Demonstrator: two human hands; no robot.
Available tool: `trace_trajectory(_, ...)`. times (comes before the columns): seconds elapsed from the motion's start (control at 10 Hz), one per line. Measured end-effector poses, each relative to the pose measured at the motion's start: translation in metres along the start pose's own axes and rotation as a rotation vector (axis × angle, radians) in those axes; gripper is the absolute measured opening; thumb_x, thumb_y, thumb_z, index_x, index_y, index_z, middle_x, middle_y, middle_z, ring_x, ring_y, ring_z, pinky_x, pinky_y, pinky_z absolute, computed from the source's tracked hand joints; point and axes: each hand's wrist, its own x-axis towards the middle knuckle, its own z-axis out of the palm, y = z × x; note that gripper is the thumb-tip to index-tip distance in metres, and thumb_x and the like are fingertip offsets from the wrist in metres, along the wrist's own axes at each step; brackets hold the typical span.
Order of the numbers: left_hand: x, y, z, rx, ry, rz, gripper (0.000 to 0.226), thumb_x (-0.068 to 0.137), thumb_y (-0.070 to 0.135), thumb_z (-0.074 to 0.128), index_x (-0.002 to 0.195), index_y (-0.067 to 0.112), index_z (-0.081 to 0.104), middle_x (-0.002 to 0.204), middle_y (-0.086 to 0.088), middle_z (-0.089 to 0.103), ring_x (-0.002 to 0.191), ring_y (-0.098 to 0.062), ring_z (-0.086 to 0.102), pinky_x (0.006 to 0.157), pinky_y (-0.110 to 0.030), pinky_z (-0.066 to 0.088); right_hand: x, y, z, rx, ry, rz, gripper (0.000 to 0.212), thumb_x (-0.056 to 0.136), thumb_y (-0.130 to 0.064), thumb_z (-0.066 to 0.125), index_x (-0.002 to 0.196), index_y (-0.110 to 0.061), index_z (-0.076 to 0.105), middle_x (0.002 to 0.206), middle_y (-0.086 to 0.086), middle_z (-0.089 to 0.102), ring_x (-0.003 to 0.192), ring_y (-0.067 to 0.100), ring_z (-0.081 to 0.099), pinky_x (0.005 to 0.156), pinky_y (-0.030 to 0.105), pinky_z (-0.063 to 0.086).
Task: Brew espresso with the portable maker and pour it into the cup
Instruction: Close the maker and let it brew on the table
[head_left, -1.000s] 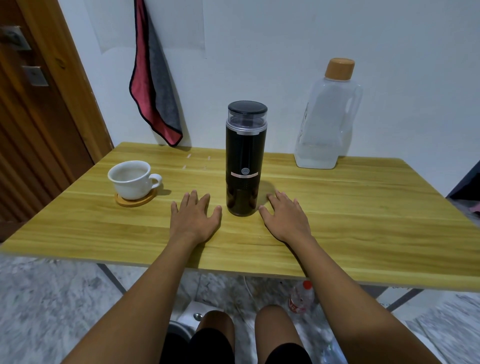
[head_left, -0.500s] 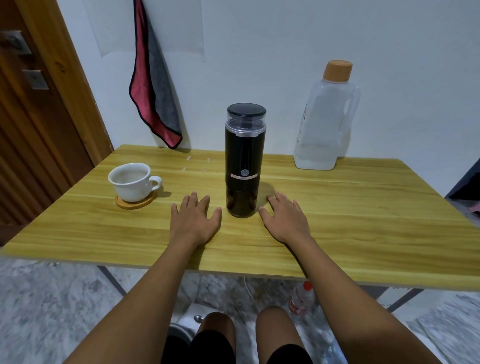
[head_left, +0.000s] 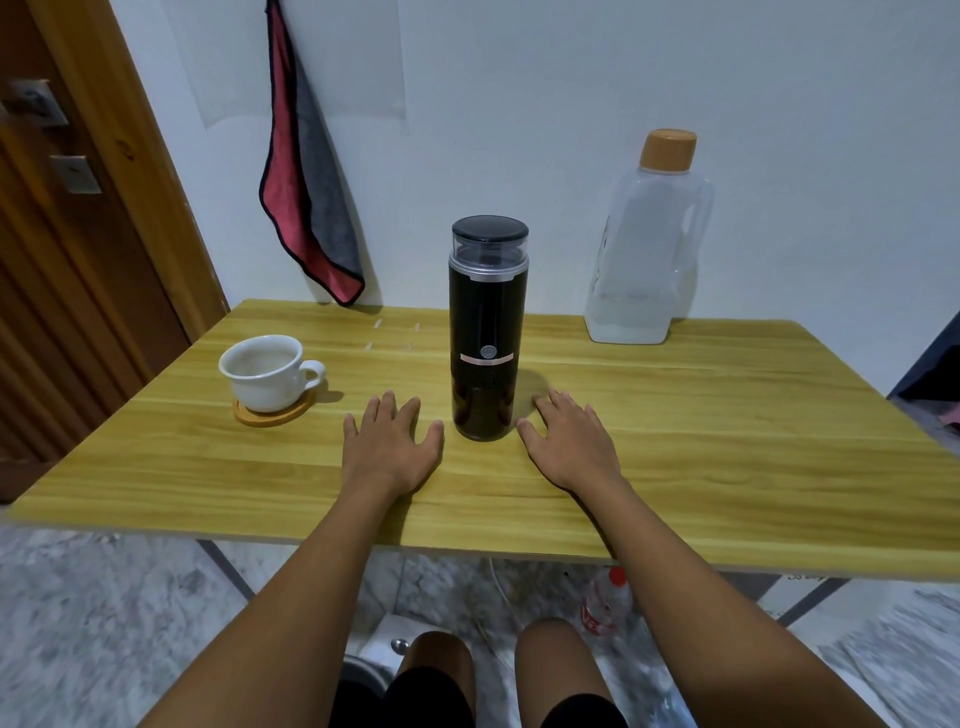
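The black portable espresso maker (head_left: 488, 338) is standing upright in the middle of the frame on the wooden table (head_left: 675, 457), its lid on. Both hands are lying flat on the tabletop, fingers straight and spread, holding nothing. The left hand (head_left: 389, 447) is just beside the maker's base on one side and the right hand (head_left: 569, 441) just beside it on the other, neither plainly touching it. The white cup (head_left: 262, 379) is sitting on a round wooden coaster (head_left: 272, 413) at centre left, well apart from the maker. The brewing seems not yet begun, so taking hold of the maker looks like the step in hand. The tall, narrow body is likely tipping easily, so one hand should be wrapping it low while the other is working the lid or the front button. Whether it is holding water cannot be told.
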Motion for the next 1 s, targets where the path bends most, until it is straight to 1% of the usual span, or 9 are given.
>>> trace_trajectory(0.8, 0.0032, -0.0022, 0.0037, 0.011, 0.015, -0.004, 0.068, 0.103, 0.061, 0.029, 0.162, 0.028, 0.025, 0.173, -0.007, 0.01, 0.159, -0.024, 0.004, 0.127, -0.053, 0.002, 0.0004, -0.0008, 0.0001, -0.002, 0.005, 0.003, 0.063, 0.103, -0.054, 0.033, 0.156, -0.021, 0.034, 0.167, 0.003, 0.022, 0.155, 0.019, 0.014, 0.125, 0.042, 0.009)
trace_trajectory(0.9, 0.0041, -0.0021, 0.0043, 0.013, 0.015, -0.008, 0.068, 0.103, 0.061, 0.028, 0.162, 0.028, 0.025, 0.173, -0.007, 0.01, 0.159, -0.024, 0.004, 0.127, -0.052, 0.002, -0.0001, -0.0014, -0.0002, -0.011, 0.004, 0.001, 0.063, 0.103, -0.054, 0.033, 0.157, -0.021, 0.033, 0.168, 0.003, 0.021, 0.155, 0.019, 0.014, 0.125, 0.043, 0.009)
trace_trajectory(1.0, 0.0045, -0.0029, 0.0047, 0.018, 0.017, -0.003, 0.068, 0.103, 0.061, 0.028, 0.162, 0.028, 0.025, 0.173, -0.007, 0.01, 0.159, -0.025, 0.004, 0.127, -0.053, 0.003, -0.0005, -0.0024, -0.0002, -0.055, -0.011, 0.003, 0.064, 0.104, -0.056, 0.028, 0.158, -0.023, 0.03, 0.168, 0.002, 0.018, 0.156, 0.019, 0.01, 0.125, 0.046, 0.006)
